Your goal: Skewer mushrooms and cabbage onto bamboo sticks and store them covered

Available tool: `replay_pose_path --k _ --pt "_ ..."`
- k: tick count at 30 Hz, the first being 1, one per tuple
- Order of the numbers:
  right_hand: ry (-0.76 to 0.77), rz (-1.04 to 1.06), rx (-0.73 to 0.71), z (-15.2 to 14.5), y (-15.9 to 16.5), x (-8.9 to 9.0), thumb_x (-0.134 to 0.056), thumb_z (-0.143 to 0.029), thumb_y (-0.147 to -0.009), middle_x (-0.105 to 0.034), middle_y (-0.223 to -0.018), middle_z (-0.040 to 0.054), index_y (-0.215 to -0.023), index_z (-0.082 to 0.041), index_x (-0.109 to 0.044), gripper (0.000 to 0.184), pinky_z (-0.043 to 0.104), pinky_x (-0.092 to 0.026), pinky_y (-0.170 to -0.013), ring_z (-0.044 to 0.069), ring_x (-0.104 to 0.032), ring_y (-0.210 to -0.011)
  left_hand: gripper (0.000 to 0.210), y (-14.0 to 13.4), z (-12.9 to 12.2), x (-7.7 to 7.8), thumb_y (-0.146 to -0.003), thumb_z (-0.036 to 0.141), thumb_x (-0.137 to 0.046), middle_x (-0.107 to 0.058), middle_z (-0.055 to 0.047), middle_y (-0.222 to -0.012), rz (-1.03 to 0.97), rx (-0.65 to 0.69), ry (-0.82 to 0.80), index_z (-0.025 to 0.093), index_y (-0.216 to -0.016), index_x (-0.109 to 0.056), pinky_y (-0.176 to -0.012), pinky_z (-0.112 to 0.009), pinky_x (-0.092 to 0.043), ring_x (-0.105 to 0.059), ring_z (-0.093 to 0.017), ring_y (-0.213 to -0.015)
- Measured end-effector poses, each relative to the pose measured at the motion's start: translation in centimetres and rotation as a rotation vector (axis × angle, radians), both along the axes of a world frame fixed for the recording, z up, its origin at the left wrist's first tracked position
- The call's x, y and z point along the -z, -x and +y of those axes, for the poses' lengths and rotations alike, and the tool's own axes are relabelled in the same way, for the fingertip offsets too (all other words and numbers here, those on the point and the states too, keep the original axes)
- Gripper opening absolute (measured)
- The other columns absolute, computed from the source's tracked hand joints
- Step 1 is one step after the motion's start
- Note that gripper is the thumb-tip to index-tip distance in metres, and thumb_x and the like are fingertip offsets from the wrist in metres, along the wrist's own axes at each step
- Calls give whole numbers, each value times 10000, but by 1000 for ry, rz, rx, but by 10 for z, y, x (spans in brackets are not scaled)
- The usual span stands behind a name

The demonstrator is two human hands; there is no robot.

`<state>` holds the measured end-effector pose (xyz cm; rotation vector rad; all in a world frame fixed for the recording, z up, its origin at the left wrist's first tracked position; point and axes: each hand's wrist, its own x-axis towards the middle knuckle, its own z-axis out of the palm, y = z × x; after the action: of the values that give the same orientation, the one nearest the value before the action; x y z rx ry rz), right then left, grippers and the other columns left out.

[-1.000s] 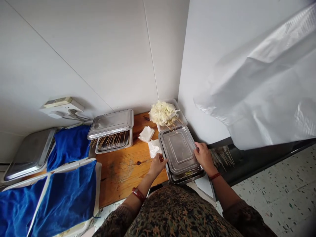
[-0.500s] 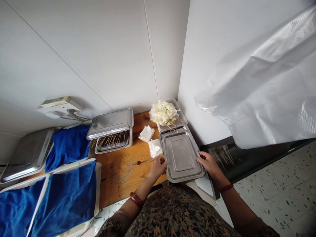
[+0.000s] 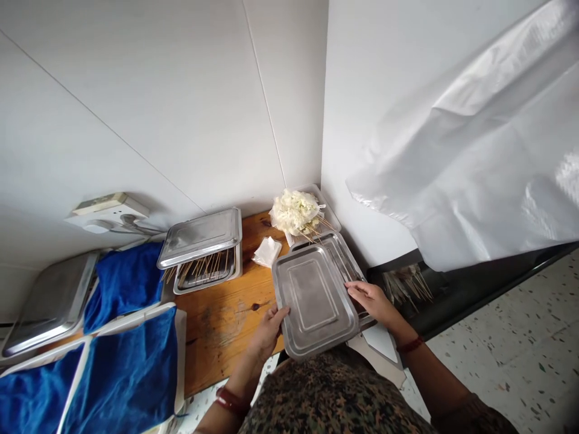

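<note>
A rectangular steel tray lid (image 3: 315, 295) is held in front of my body, tilted slightly and shifted to the left over a second metal tray (image 3: 346, 256), whose right part shows beneath it. My left hand (image 3: 266, 331) grips the lid's left edge, thumb on top and fingers underneath. At its right edge my right hand (image 3: 371, 301) pinches the rim, with fingertips partly hidden. Behind the trays lies a clear bag of pale, floret-like food (image 3: 295, 211) with thin wooden sticks (image 3: 323, 226) poking out. White tissue-like packets (image 3: 266, 251) rest left of the lid.
On the wooden table (image 3: 217, 337), a lidded metal tray (image 3: 201, 238) holds wooden skewers. Blue cloths (image 3: 122, 367) cover white bins at left. A socket box (image 3: 111, 208) is on the wall. At right, plastic sheeting (image 3: 493, 163) hangs above a black tray (image 3: 456, 289) with sticks.
Both hands have moved the lid left and toward my body, uncovering the right side of the tray beneath. One of the white packets is now hidden behind it.
</note>
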<state>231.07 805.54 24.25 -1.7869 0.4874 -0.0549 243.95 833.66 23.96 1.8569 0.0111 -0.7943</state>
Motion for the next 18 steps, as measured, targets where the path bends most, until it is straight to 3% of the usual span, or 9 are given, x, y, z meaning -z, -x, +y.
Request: replay_pose_path --k 4,7,12,18 --pt "459 -24 135 -17 2 14 -487 -395 -928 -693 -1075 126 -1156 -200 -649 340 423 -507 -870 286 -648 -971 308 -18 42 -2 -683 497 -670 -662 -8 -651 65 -213 73 202 -757 -623 -589 -278 -519 -628 -175 -614" --pt "742 28 128 -26 8 25 -522 -354 -910 -658 -1070 138 -1171 -195 -614 320 438 -486 -868 317 -615 -1010 257 -27 73 3 -688 455 -649 -651 1 -632 48 -324 38 207 -735 -598 -591 -276 -518 -621 -173 -602" --pt "762 118 154 -23 8 37 -580 -299 -854 -627 -938 100 -1015 -204 -610 189 364 -471 -736 279 -600 -869 144 -24 108 27 -701 360 -619 -671 -16 -661 67 -424 -24 224 -733 -585 -609 -296 -543 -651 -196 -636" --pt "684 139 230 -24 2 37 -539 -247 -823 -621 -891 83 -870 -212 -580 71 327 -432 -723 244 -569 -830 123 -18 125 56 -693 332 -626 -650 -17 -644 136 -424 -48 216 -704 -587 -600 -285 -536 -632 -184 -619"
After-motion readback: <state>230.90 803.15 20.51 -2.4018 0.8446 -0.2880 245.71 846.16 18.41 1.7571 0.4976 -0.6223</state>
